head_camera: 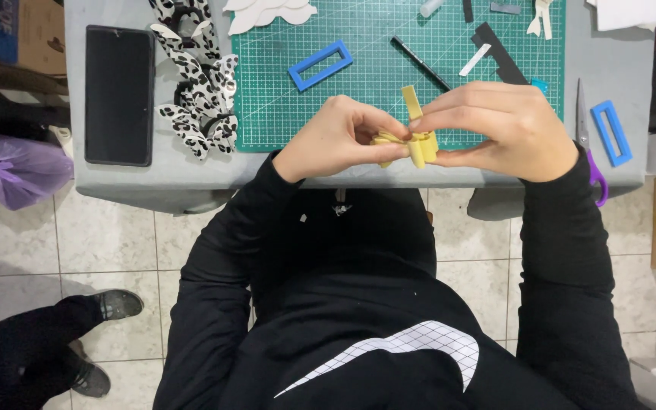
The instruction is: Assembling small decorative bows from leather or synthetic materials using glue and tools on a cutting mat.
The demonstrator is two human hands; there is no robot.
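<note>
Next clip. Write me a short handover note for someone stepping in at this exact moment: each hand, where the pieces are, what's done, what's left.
Left hand: pinching the left side of a folded yellow ribbon piece, held above the table's near edge.
Right hand: pinching the same piece from the right; one ribbon end sticks up between the fingers.
Around: green cutting mat with a blue rectangular frame and a black pen; spotted bows to the left beside a black phone; purple-handled scissors and a second blue frame to the right.
Done: ribbon folded into loops.
Left: loops look unsecured, held only by fingers.
</note>
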